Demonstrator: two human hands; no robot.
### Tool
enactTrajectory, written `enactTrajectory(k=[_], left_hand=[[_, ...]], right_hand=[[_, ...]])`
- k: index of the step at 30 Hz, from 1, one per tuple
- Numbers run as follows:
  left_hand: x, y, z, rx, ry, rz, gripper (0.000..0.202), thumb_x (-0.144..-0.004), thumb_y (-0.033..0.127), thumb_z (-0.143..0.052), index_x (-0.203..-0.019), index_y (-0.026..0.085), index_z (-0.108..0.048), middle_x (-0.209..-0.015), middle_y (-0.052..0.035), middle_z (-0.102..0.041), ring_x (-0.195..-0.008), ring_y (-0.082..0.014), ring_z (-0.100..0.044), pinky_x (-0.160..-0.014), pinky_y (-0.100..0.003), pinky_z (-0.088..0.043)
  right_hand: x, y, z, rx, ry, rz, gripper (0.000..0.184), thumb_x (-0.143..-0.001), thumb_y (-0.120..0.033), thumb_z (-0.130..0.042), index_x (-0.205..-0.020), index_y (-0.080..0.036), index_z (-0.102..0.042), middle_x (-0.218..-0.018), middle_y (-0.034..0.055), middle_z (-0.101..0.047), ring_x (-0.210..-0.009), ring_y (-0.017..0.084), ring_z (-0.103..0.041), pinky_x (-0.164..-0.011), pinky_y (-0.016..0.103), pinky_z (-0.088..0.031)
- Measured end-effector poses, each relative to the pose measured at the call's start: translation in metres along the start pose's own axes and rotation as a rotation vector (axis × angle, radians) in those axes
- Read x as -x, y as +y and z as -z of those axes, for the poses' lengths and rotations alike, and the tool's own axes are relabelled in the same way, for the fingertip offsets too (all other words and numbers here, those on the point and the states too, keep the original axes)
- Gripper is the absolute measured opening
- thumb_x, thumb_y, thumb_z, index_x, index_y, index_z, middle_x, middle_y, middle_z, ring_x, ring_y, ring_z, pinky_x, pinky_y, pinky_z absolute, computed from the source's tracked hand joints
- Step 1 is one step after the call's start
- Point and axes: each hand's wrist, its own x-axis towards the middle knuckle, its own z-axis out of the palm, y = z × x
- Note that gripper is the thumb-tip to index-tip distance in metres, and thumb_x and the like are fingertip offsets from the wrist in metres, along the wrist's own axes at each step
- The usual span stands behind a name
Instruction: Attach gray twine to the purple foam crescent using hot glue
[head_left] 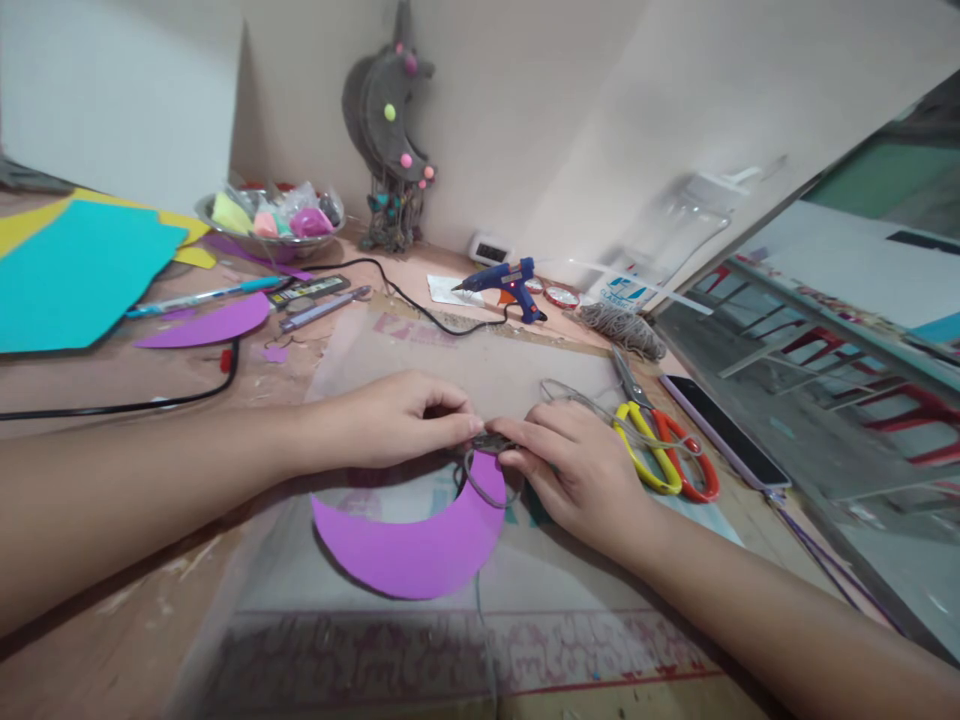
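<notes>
A purple crescent cut-out (420,548) lies in front of me, its upper right tip under my fingers. Grey yarn (491,441) is wound about that tip and hangs in a loop over the purple surface. With thumb and fingers pinched, my left hand (416,415) grips the yarn at the tip from the left. My right hand (574,465) pinches the same yarn from the right, its fingertips close to the left ones. A loose strand trails past the right hand toward scissors (649,440) with yellow and red handles.
Behind the hands stands a blue glue gun (499,282), its black cord running left. A grey yarn ball (622,330) and a phone (724,430) lie at right. Left are turquoise sheets (82,275), a purple scrap (210,325), pens and a metal bowl (247,240). A decorated grey crescent (386,120) is by the wall.
</notes>
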Motion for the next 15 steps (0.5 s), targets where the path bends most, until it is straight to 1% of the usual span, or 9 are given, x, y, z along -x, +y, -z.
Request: enactTrajectory(k=[5, 11, 13, 15], left_hand=[[0.0002, 0.0010, 0.0004, 0.004, -0.001, 0.017, 0.029, -0.088, 0.033, -0.043, -0.069, 0.015, -0.053, -0.062, 0.0040, -0.047, -0.061, -0.0096, -0.044, -0.056, -0.020, -0.033], [-0.0001, 0.0002, 0.0005, -0.011, -0.006, 0.019, 0.029, -0.087, 0.034, -0.043, -0.069, 0.015, -0.054, -0.062, 0.0035, -0.048, -0.062, -0.0104, -0.045, -0.057, -0.021, -0.033], [0.0000, 0.0003, 0.0006, -0.002, -0.008, 0.019, 0.029, -0.087, 0.034, -0.042, -0.069, 0.015, -0.054, -0.062, 0.0035, -0.048, -0.062, -0.0105, -0.045, -0.057, -0.021, -0.034], [0.0002, 0.0009, 0.0007, 0.012, -0.007, 0.013, 0.028, -0.088, 0.033, -0.042, -0.070, 0.015, -0.054, -0.063, 0.0035, -0.048, -0.062, -0.0104, -0.045, -0.057, -0.021, -0.034]], right_hand=[[-0.0002, -0.0013, 0.0016, 0.041, -0.022, 0.004, 0.025, -0.092, -0.031, -0.046, -0.106, -0.017, -0.061, -0.072, 0.0034, -0.055, -0.068, 0.016, -0.046, -0.063, 0.030, -0.030], [-0.0020, -0.0013, 0.0018, 0.071, 0.003, 0.016, 0.023, -0.093, -0.030, -0.045, -0.102, -0.017, -0.063, -0.069, 0.0027, -0.056, -0.066, 0.016, -0.046, -0.062, 0.030, -0.030], [-0.0018, -0.0011, 0.0020, 0.060, 0.014, 0.017, 0.024, -0.093, -0.030, -0.045, -0.101, -0.017, -0.063, -0.069, 0.0026, -0.056, -0.065, 0.016, -0.046, -0.062, 0.030, -0.030], [-0.0009, -0.0007, 0.0026, 0.011, 0.024, -0.015, 0.025, -0.093, -0.031, -0.043, -0.103, -0.017, -0.061, -0.072, 0.0035, -0.057, -0.068, 0.016, -0.048, -0.063, 0.029, -0.032]])
